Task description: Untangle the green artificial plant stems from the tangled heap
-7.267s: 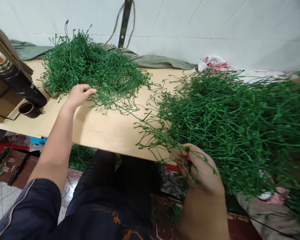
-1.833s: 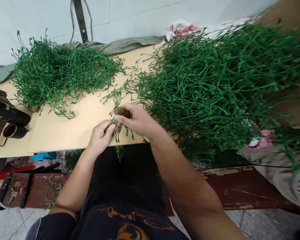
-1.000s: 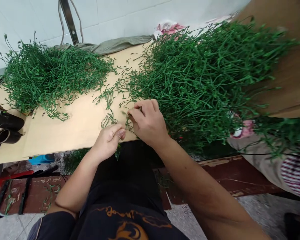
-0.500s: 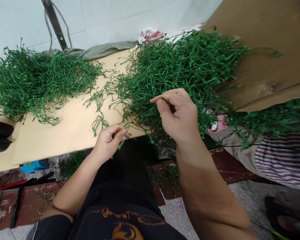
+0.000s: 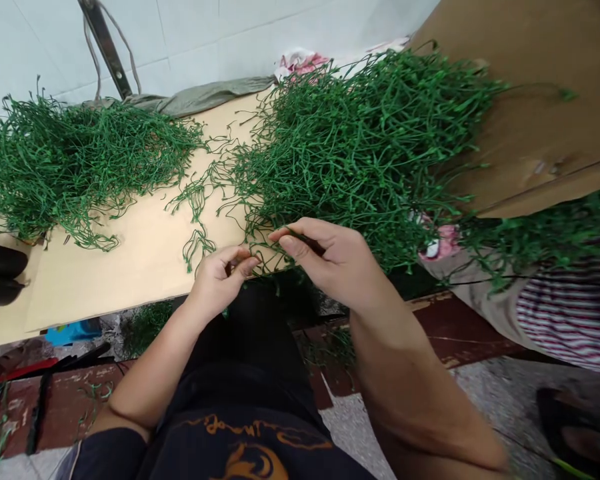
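My left hand [image 5: 223, 277] is closed in a pinch at the front edge of the cardboard-covered table, on a thin green stem that looks like part of an artificial plant. Just to its right, my right hand [image 5: 327, 257] is closed too, thumb against forefinger, with a bit of green stem showing between them. A small gap with some green stems [image 5: 266, 257] separates the two sets of fingertips. Behind my right hand rises a big tangled heap of green stems [image 5: 350, 140] with small knobbed ends. A few forked stems [image 5: 199, 245] lie beyond my left hand.
A second green heap [image 5: 80, 153] covers the table's left part, near black cups [image 5: 0, 277]. Bare cardboard [image 5: 125, 280] shows between. A large brown carton [image 5: 540, 107] stands at right. Beside it sits a person in striped clothing [image 5: 570, 320] with more stems.
My right hand has come down and left from above the heap to beside my left hand. My left hand has barely moved and stays pinched.
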A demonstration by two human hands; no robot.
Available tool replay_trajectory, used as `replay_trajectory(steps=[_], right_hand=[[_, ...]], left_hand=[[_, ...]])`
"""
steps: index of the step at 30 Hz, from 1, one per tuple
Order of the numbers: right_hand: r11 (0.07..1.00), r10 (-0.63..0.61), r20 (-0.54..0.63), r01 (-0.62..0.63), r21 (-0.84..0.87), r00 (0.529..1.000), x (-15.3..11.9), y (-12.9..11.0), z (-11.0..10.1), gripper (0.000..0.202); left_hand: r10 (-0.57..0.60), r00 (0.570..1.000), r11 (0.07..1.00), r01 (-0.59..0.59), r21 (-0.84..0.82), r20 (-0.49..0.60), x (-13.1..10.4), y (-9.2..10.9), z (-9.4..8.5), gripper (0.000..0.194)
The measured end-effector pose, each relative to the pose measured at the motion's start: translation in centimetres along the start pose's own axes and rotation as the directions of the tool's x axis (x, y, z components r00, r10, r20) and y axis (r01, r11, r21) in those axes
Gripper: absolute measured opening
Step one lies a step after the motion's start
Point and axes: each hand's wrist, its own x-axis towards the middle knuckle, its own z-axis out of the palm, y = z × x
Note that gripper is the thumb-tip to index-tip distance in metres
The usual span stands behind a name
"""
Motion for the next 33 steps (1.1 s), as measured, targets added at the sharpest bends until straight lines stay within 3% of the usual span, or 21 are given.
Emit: replay_trajectory(steps=[3,6,8,9,11,13,17,20,22,24,28,33], right_hand=[[0.999,0.039,-0.175,-0.034,0.029,0.984,0.1,0.7,-0.8,0.024],[0.992,0.102,-0.305,-0.072,0.107,0.947,0.1,1.7,-1.9,0.024],[0.984,0.137,-0.33,-0.089,0.157,0.934,0.0,2.1,-2.5,0.023],[0.979,0.153,-0.326,-0.099,0.178,0.933,-0.1,2.2,-2.7,0.023],[0.97,0.184,-0.292,-0.125,0.21,0.938,-0.4,2.4,-3.0,0.023],[0.963,0.204,-0.248,-0.148,0.227,0.947,-0.6,2.5,-3.2,0.023],[0.951,0.227,-0.238,-0.163,0.262,0.944,-0.7,2.9,-3.1,0.023],[0.94,0.228,-0.226,-0.154,0.303,0.947,-0.6,3.0,-2.4,0.024],[0.938,0.22,-0.19,-0.154,0.311,0.957,-0.6,2.8,-1.9,0.025],[0.936,0.219,-0.156,-0.162,0.312,0.963,-0.7,2.6,-1.4,0.027],[0.941,0.221,-0.133,-0.176,0.288,0.966,-0.8,2.6,-0.9,0.029],[0.953,0.213,-0.144,-0.173,0.249,0.966,-0.7,3.3,-0.8,0.03]], left_hand=[[0.049,0.973,0.978,-0.092,0.186,0.226,-0.2,-0.2,1.9,0.022],[0.035,0.844,0.889,-0.272,0.37,0.535,-0.5,-0.6,4.7,0.025],[0.039,0.776,0.814,-0.39,0.43,0.63,-0.7,-0.9,6.4,0.027],[0.059,0.768,0.79,-0.426,0.441,0.637,-0.7,-0.9,7.0,0.027],[0.116,0.793,0.782,-0.444,0.437,0.598,-0.5,-0.8,7.6,0.026],[0.172,0.844,0.816,-0.411,0.406,0.508,-0.1,-0.5,7.2,0.027],[0.264,0.956,0.904,-0.292,0.312,0.13,0.7,0.2,5.3,0.026],[0.308,0.937,0.929,-0.258,0.266,-0.167,1.2,0.7,4.3,0.039],[0.308,0.917,0.94,-0.253,0.226,-0.253,1.6,0.9,4.1,0.053],[0.284,0.942,0.954,-0.26,0.15,-0.176,2.0,1.0,4.2,0.055],[0.184,0.973,0.981,-0.19,0.033,0.14,2.4,0.7,4.6,0.029],[0.122,0.976,0.988,-0.137,0.073,0.181,2.2,0.1,4.5,0.035]])
